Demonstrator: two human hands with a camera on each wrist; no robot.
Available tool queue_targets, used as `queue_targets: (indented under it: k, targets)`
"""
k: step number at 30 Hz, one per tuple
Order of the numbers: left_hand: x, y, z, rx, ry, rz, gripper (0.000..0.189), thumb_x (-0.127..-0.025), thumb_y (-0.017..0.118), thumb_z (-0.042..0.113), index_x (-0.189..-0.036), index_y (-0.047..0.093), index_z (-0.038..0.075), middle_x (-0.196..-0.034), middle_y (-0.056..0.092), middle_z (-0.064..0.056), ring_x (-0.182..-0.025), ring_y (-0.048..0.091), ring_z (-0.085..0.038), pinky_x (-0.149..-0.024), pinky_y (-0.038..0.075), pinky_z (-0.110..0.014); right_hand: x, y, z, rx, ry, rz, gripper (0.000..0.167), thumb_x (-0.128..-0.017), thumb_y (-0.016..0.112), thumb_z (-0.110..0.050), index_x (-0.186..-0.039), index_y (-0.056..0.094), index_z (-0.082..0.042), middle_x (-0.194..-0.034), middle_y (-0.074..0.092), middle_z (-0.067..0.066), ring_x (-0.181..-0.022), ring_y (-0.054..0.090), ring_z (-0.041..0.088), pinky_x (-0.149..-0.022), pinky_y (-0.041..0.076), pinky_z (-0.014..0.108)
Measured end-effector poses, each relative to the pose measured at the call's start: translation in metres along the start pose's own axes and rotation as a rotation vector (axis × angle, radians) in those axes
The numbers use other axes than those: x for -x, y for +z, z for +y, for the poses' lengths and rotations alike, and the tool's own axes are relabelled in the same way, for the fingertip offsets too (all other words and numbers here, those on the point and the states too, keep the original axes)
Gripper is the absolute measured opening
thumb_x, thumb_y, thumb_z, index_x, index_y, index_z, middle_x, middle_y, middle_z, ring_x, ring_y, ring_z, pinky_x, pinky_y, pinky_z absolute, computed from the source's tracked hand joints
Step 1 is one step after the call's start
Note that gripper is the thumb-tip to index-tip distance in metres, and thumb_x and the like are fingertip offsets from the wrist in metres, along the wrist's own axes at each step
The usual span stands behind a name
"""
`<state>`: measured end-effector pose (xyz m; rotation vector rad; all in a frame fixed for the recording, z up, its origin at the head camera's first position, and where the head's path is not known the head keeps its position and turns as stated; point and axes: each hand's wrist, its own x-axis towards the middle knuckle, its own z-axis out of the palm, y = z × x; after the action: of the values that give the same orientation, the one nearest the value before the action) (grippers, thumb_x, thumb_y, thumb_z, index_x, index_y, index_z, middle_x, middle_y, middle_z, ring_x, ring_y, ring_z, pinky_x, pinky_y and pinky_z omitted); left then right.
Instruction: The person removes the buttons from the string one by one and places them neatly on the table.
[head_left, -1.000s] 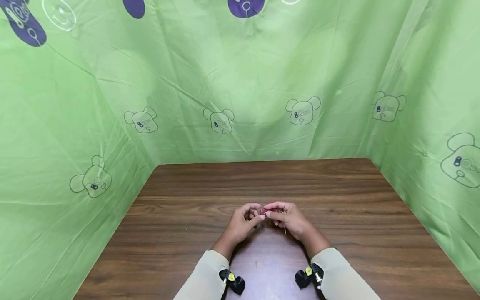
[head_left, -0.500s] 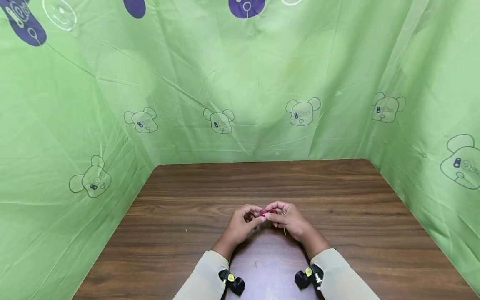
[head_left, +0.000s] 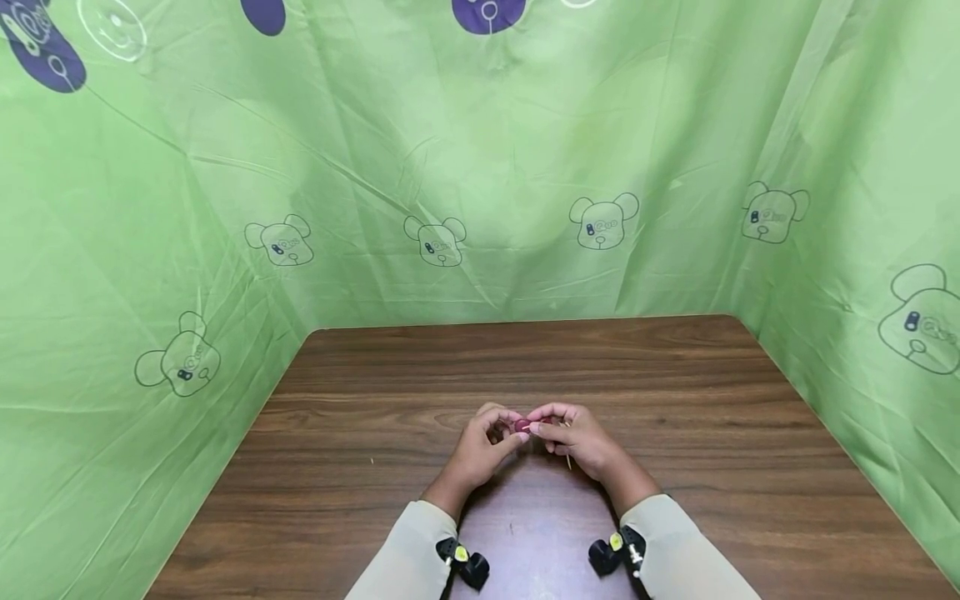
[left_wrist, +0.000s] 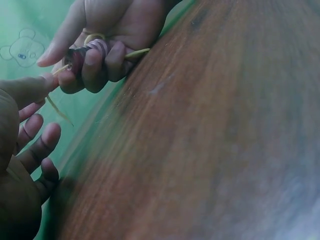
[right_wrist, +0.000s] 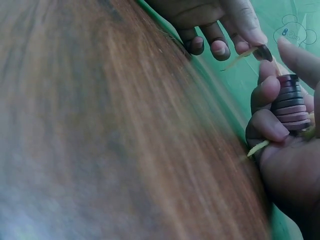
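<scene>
Above the table, my left hand (head_left: pixel 476 452) and right hand (head_left: pixel 590 443) meet at the fingertips. Between the left thumb and finger is a small dark red disc-shaped bead (right_wrist: pixel 263 52), with a pale yellow cord (right_wrist: pixel 239 59) running through it. The curled fingers of my right hand hold a stack of similar red and dark disc beads (right_wrist: pixel 290 103). More cord (right_wrist: pixel 258 148) sticks out below that hand. In the left wrist view, the stack (left_wrist: pixel 98 47) is partly covered by the right fingers, and a loose cord end (left_wrist: pixel 59 111) hangs beneath the left fingertips.
The brown wood-grain table (head_left: pixel 360 375) has rounded far corners. A green cloth (head_left: pixel 517 167) printed with bear heads hangs at the back and both sides. One tiny pale scrap (head_left: pixel 372 460) lies left of the hands.
The red bead at the fingertips has shifted slightly left, between the left thumb and finger, and shows more of its face. The left fingers have closed in on it; both arms barely move.
</scene>
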<state>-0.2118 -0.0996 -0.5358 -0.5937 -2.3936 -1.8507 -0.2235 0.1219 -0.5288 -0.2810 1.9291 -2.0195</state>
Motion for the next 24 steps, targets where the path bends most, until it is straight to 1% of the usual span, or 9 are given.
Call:
queue_targets:
  k: [3,6,10,15,20,23,24]
  targets:
    - [0.0,-0.001,0.0,-0.005,0.002,0.0,0.021,-0.093,0.085,0.007,-0.113,0.078,0.004,-0.108,0.065,-0.021,-0.086,0.059,-0.014,-0.071,0.045,-0.018,0.0,0.0,0.0,-0.005,-0.004,0.005,0.038,-0.1,0.078,-0.012,-0.127,0.067,0.012,-0.09,0.076,-0.012,-0.068,0.055,0.003,-0.06,0.046,0.018]
    - [0.0,-0.002,0.0,-0.003,0.0,-0.004,0.021,-0.093,0.086,0.008,-0.113,0.079,0.004,-0.11,0.065,-0.02,-0.088,0.06,-0.018,-0.071,0.045,-0.019,0.001,0.001,0.0,-0.018,-0.021,0.002,0.039,-0.099,0.079,-0.009,-0.126,0.066,0.015,-0.088,0.075,-0.012,-0.064,0.049,0.002,-0.057,0.041,0.018]
    - [-0.001,-0.004,-0.001,-0.006,-0.006,0.006,0.021,-0.093,0.086,0.009,-0.113,0.079,0.004,-0.112,0.064,-0.02,-0.089,0.06,-0.017,-0.073,0.046,-0.019,0.001,0.002,0.001,-0.027,-0.04,0.011,0.038,-0.097,0.079,-0.005,-0.125,0.066,0.018,-0.08,0.071,-0.011,-0.058,0.043,0.003,-0.054,0.035,0.019]
    - [-0.001,-0.006,-0.001,-0.015,-0.01,0.015,0.023,-0.094,0.086,0.01,-0.115,0.079,0.005,-0.113,0.064,-0.019,-0.088,0.06,-0.012,-0.074,0.049,-0.02,0.0,0.001,0.003,-0.003,-0.053,0.045,0.033,-0.096,0.079,-0.005,-0.118,0.069,0.018,-0.067,0.058,-0.012,-0.055,0.041,0.004,-0.053,0.034,0.019]
    - [-0.002,-0.008,-0.003,-0.019,0.003,0.022,0.024,-0.093,0.086,0.01,-0.116,0.079,0.006,-0.116,0.064,-0.02,-0.086,0.061,-0.011,-0.074,0.05,-0.02,-0.001,0.001,0.004,0.012,-0.052,0.06,0.03,-0.097,0.079,-0.005,-0.115,0.07,0.017,-0.066,0.054,-0.01,-0.056,0.041,0.005,-0.053,0.034,0.02]
    - [-0.002,-0.01,-0.004,-0.018,0.008,0.04,0.025,-0.093,0.087,0.01,-0.116,0.08,0.006,-0.117,0.064,-0.02,-0.087,0.062,-0.016,-0.076,0.05,-0.02,-0.001,0.001,0.003,0.018,-0.047,0.07,0.028,-0.097,0.079,-0.005,-0.113,0.071,0.016,-0.066,0.053,-0.01,-0.056,0.042,0.005,-0.054,0.035,0.02]
    - [-0.003,-0.011,-0.005,-0.017,0.006,0.044,0.025,-0.093,0.087,0.01,-0.116,0.08,0.007,-0.118,0.064,-0.02,-0.089,0.062,-0.02,-0.077,0.05,-0.02,-0.001,0.001,0.003,0.017,-0.044,0.073,0.026,-0.097,0.079,-0.005,-0.111,0.071,0.014,-0.066,0.053,-0.009,-0.056,0.043,0.005,-0.054,0.036,0.02]
